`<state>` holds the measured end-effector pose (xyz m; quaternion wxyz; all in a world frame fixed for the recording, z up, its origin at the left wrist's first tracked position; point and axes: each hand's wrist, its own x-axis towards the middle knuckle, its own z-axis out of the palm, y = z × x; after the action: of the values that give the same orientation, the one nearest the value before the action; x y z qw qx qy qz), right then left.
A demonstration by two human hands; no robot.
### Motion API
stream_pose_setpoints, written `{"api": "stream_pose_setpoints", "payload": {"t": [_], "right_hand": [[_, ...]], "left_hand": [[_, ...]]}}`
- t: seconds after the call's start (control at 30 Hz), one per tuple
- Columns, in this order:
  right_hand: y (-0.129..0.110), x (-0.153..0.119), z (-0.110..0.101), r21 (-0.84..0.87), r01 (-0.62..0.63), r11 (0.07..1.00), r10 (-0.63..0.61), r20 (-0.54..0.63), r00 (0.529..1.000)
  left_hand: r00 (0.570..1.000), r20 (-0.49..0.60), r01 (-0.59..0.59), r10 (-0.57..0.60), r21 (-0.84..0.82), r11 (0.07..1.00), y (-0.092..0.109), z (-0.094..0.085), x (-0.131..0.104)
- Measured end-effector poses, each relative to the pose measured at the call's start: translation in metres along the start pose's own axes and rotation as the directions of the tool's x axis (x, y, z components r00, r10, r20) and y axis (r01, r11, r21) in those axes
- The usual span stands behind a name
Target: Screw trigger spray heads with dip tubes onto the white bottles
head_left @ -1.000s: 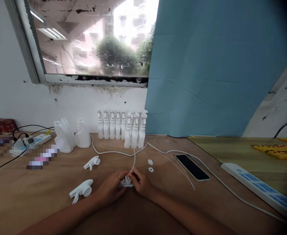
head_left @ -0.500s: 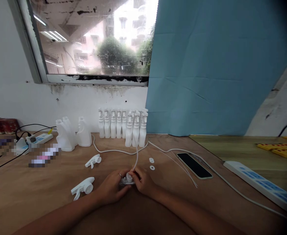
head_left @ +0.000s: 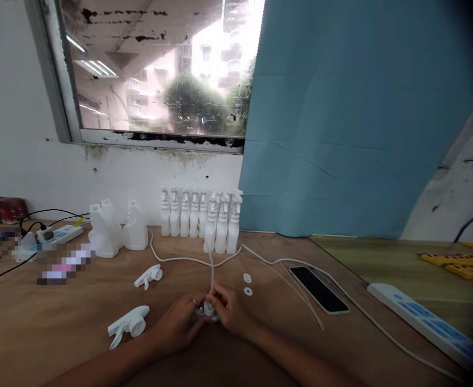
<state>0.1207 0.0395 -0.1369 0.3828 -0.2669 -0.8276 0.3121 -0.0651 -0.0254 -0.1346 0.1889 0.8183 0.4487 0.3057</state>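
Observation:
My left hand [head_left: 182,321] is closed around a white spray head [head_left: 208,309] just above the table's near part. A thin white tube [head_left: 212,271] rises from the spray head, and my right hand [head_left: 230,310] pinches it at its base. To the left of my hands lie two loose spray heads, a nearer one [head_left: 128,324] and a farther one [head_left: 148,276]. Two small groups of white washers, one round washer [head_left: 248,291] among them, rest right of my hands. Thin tubes [head_left: 311,306] lie farther right.
Assembled white spray bottles [head_left: 221,228] stand by the wall, with open bottles [head_left: 135,228] to their left. A phone [head_left: 319,289] and a power strip [head_left: 422,322] lie at the right. A white cable [head_left: 188,259] crosses the table [head_left: 79,306].
The tube has swung from leaning right to nearly upright. The whole view has shifted slightly, and both hands remain together at the spray head.

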Motion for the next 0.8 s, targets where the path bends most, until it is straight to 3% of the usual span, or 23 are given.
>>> {"api": "stream_pose_setpoints", "payload": {"t": [0.17, 0.4, 0.53, 0.67, 0.8], "right_hand": [[-0.003, -0.002, -0.004, -0.084, 0.117, 0.990, -0.116, 0.018, 0.993], [-0.005, 0.009, -0.010, -0.003, 0.059, 0.998, -0.058, 0.135, 0.989], [-0.004, 0.007, -0.009, 0.037, 0.075, 0.996, -0.079, 0.112, 0.991], [0.002, 0.003, -0.006, 0.160, 0.014, 0.987, -0.027, 0.075, 0.997], [0.004, -0.004, -0.010, 0.224, 0.002, 0.975, -0.013, 0.045, 0.999]], "left_hand": [[1.000, -0.008, -0.019, 0.019, 0.012, 1.000, 0.003, -0.001, -0.001], [1.000, -0.009, -0.015, 0.015, 0.024, 1.000, 0.004, -0.002, -0.001], [1.000, 0.001, -0.024, 0.024, 0.035, 0.999, 0.006, -0.004, 0.000], [1.000, -0.006, -0.015, 0.015, -0.014, 1.000, 0.006, -0.005, 0.001], [0.998, -0.015, 0.067, -0.069, -0.098, 0.993, 0.006, -0.006, 0.001]]}}
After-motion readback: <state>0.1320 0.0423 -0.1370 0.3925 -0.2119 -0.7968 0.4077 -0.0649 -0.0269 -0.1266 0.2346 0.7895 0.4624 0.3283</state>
